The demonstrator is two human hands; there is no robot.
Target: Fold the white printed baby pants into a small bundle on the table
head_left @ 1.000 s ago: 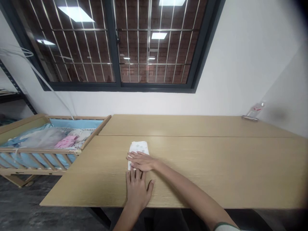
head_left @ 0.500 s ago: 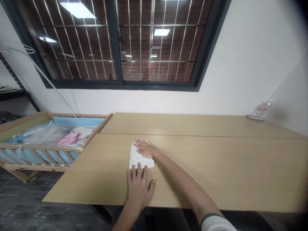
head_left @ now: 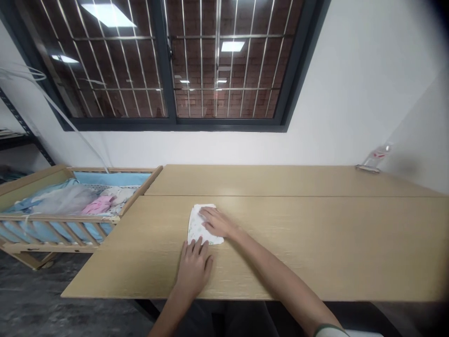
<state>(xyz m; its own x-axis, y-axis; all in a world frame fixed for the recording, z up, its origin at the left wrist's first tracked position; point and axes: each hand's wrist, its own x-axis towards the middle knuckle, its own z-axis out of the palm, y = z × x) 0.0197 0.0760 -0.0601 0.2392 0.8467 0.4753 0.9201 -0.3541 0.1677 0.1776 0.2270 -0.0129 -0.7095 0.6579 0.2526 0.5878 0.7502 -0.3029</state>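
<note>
A small white folded cloth (head_left: 196,227) with a faint print lies flat on the light wooden table (head_left: 298,243). My right hand (head_left: 217,222) rests over the cloth's right part, palm down, its fingers stretched toward the upper left. At the near edge of the cloth is my left hand (head_left: 194,264), also palm down, with its fingertips on the border and the palm over the wood. Neither hand grips anything. The cloth's right side is partly hidden under my right hand.
Left of the table stands a wooden crib (head_left: 63,220) with blue lining, holding bedding and a pink cloth (head_left: 98,205). A clear plastic packet (head_left: 375,159) sits at the table's back right. Behind rises a barred window (head_left: 171,84). A seam crosses the tabletop.
My right hand has slid a little right and nearer over the cloth, uncovering its top edge. My left hand has shifted slightly left, its thumb drawn closer to the fingers. The camera view moved slightly.
</note>
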